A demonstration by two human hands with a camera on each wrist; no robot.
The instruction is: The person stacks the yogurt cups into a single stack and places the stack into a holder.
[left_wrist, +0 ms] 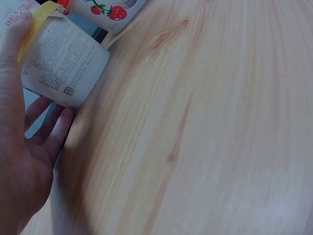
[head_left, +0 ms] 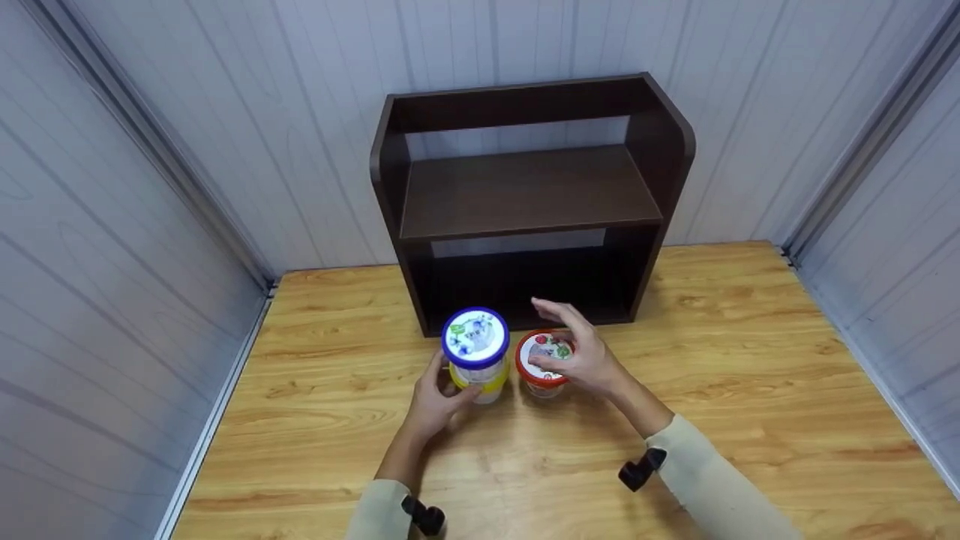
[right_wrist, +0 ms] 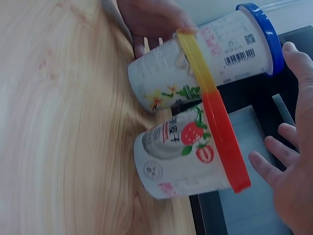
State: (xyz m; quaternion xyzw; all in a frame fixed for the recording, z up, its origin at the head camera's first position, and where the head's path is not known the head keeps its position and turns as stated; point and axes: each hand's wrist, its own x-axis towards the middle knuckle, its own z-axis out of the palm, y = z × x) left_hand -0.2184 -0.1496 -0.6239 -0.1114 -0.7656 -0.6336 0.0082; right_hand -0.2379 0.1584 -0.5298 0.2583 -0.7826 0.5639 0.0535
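In the head view a blue-lidded yogurt tub (head_left: 475, 339) stands on top of a yellow-lidded yogurt tub (head_left: 491, 384). My left hand (head_left: 433, 403) grips the lower tub from the left, its thumb at the yellow lid and its other fingers round the far side. Just right of this stack, a red-lidded yogurt tub (right_wrist: 188, 152) with strawberries on its label sits upright on the table. Over its right side my right hand (head_left: 589, 360) is held with spread fingers and nothing in its grasp. The right wrist view shows those fingers beyond the red lid, apart from it.
A dark brown two-level shelf (head_left: 532, 187) stands against the back wall, right behind the tubs. The wood-grain table (head_left: 315, 420) runs between pale panelled walls (head_left: 105, 247) on both sides. Black wrist mounts (head_left: 641, 469) are strapped over both sleeves.
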